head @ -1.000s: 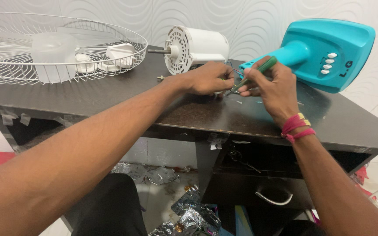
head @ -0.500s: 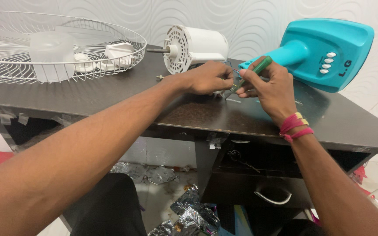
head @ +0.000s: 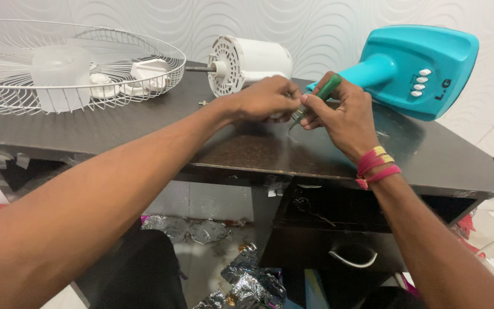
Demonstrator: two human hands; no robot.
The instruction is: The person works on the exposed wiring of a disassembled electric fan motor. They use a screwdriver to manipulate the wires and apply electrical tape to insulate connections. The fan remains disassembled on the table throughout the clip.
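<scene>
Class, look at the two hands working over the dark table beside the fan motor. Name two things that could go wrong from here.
1. The right hand holds a green-handled screwdriver with its tip close to the left hand; a slip could jab the fingers.
2. A small loose screw lies on the table near the white fan motor; it could get knocked off and lost.

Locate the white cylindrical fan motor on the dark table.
In the head view, the white cylindrical fan motor lies on its side at the back centre of the dark table, between the white wire fan guard and the teal fan base, just behind the left hand.
</scene>
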